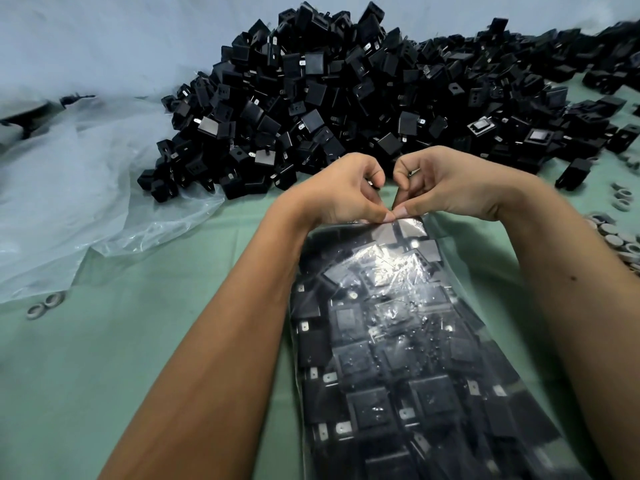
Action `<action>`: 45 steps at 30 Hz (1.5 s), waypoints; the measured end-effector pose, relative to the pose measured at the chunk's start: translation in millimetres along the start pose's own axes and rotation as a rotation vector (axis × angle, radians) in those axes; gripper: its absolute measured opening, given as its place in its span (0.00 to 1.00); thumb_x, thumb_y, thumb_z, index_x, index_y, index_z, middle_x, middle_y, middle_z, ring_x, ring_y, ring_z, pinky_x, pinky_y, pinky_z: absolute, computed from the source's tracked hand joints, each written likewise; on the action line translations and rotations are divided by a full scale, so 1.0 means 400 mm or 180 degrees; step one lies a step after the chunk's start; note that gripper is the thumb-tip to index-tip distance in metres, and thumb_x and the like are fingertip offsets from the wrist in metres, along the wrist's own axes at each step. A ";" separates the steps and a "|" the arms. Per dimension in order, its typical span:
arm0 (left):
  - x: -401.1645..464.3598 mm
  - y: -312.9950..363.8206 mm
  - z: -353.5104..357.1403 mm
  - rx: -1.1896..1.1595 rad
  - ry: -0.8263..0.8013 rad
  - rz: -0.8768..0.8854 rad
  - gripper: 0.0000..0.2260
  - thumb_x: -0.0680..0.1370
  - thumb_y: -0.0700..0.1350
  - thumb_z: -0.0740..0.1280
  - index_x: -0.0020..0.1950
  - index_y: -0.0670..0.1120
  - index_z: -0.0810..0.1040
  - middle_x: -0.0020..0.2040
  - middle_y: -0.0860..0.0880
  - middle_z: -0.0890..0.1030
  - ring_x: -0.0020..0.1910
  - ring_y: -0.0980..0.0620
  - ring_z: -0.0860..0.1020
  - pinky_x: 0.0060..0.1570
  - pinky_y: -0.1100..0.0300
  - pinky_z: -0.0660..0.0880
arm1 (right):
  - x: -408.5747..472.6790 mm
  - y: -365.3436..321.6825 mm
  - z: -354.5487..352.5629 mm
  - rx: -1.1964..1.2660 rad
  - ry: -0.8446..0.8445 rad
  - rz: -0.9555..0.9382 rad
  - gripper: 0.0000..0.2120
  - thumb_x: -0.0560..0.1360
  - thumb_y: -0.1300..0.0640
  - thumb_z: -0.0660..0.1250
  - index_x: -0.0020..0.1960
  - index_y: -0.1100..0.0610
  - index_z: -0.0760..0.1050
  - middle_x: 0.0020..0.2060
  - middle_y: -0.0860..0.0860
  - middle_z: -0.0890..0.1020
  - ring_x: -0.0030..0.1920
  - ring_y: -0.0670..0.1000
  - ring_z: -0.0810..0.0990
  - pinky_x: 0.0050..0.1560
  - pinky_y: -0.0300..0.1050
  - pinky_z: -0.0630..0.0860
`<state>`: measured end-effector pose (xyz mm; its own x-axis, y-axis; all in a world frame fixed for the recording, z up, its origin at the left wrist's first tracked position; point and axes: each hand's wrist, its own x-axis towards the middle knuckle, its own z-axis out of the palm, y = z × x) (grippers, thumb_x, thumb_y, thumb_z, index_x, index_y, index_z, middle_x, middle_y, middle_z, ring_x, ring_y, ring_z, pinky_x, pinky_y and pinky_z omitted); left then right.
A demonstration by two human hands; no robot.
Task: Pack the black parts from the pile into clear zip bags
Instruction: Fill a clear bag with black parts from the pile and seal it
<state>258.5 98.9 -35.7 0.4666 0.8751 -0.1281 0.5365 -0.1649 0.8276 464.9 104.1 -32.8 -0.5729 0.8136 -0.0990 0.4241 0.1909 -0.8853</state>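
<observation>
A clear zip bag (408, 341) full of black square parts with metal tabs lies on the green table between my forearms, its mouth pointing away from me. My left hand (339, 192) and my right hand (446, 185) meet at the bag's top edge. Both pinch that edge between thumb and curled fingers, thumbs tip to tip at the middle. Just beyond my hands rises a large pile of loose black parts (346, 98), spreading to the right.
Crumpled clear plastic sheeting (79, 188) covers the left side of the table. Two grey rings (45, 304) lie at the left, and several more rings (620, 237) sit at the right edge. A single black part (573, 173) lies apart on the right.
</observation>
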 end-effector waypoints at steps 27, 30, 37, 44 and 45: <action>-0.049 -0.040 -0.089 -0.0264 -0.0758 -0.0327 0.10 0.76 0.34 0.75 0.53 0.40 0.77 0.37 0.43 0.81 0.32 0.51 0.74 0.33 0.63 0.68 | 0.033 -0.017 0.022 0.0029 -0.0405 0.0144 0.11 0.71 0.62 0.77 0.51 0.58 0.80 0.40 0.61 0.86 0.31 0.46 0.81 0.32 0.35 0.75; -0.066 -0.060 -0.122 -0.0167 -0.0890 -0.0457 0.06 0.76 0.37 0.74 0.50 0.40 0.80 0.33 0.49 0.81 0.29 0.56 0.75 0.32 0.67 0.71 | 0.028 -0.011 0.020 0.0092 -0.0366 0.0023 0.08 0.73 0.68 0.75 0.48 0.60 0.77 0.39 0.60 0.86 0.30 0.46 0.83 0.31 0.33 0.75; -0.070 -0.057 -0.131 0.0037 -0.0927 -0.0473 0.05 0.77 0.36 0.73 0.53 0.40 0.84 0.39 0.45 0.83 0.34 0.55 0.77 0.35 0.66 0.72 | 0.017 -0.017 0.017 0.0166 -0.0324 0.0022 0.08 0.74 0.71 0.73 0.47 0.63 0.76 0.35 0.58 0.86 0.28 0.46 0.83 0.28 0.34 0.75; -0.065 -0.047 -0.126 0.0088 -0.1058 -0.0378 0.03 0.78 0.32 0.70 0.50 0.38 0.82 0.35 0.46 0.82 0.32 0.55 0.76 0.33 0.65 0.70 | 0.026 -0.025 0.015 -0.0206 -0.0297 0.0098 0.07 0.74 0.65 0.76 0.50 0.60 0.80 0.40 0.60 0.87 0.34 0.48 0.83 0.37 0.40 0.76; -0.064 -0.045 -0.123 0.0034 -0.1071 -0.0354 0.04 0.78 0.32 0.70 0.49 0.39 0.82 0.35 0.47 0.82 0.31 0.56 0.76 0.33 0.66 0.70 | 0.031 -0.031 0.016 -0.0352 -0.0358 0.0140 0.06 0.74 0.61 0.76 0.51 0.56 0.82 0.41 0.61 0.87 0.36 0.50 0.82 0.40 0.42 0.76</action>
<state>202.1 101.9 -20.5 0.6096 0.6893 -0.3915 0.6036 -0.0834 0.7929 448.0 108.2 -25.8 -0.6244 0.7570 -0.1925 0.5216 0.2207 -0.8241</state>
